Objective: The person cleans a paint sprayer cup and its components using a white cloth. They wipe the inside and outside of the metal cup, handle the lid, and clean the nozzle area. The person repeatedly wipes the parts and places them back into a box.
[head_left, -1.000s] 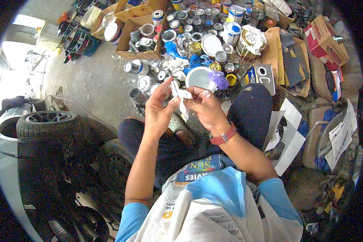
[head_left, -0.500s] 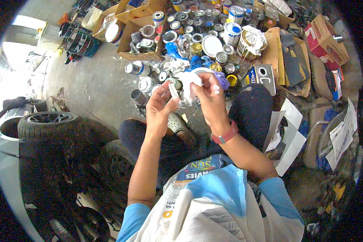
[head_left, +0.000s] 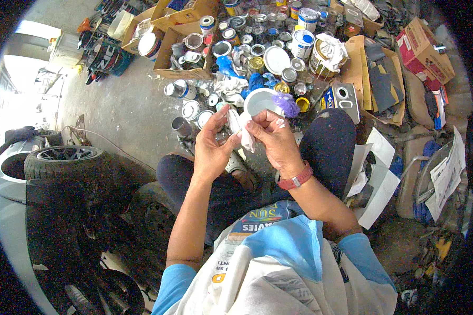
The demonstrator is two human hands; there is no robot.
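Observation:
In front of my knees, my left hand [head_left: 214, 148] is closed around a slim, pale object [head_left: 233, 119] whose kind I cannot make out. My right hand [head_left: 278, 140], with white smears on its fingers, pinches a white cloth [head_left: 248, 143] that hangs down between the two hands. The cloth touches or overlaps the pale object, so part of that object is hidden. Just beyond my right fingertips is a round white tub [head_left: 258, 101]. A purple mesh scrubber or cloth [head_left: 286, 104] lies against its right side.
Many paint cans crowd the floor ahead, among them an open grey can [head_left: 181, 125] and a rectangular tin [head_left: 343, 98]. A cardboard box of cans [head_left: 181, 68] stands ahead left. A wheel [head_left: 63, 161] lies at left; white paper sheets [head_left: 378, 181] are at right.
The right hand has come down and the cloth now meets the pale object in the left hand. The white tub, mostly hidden before, shows clearly.

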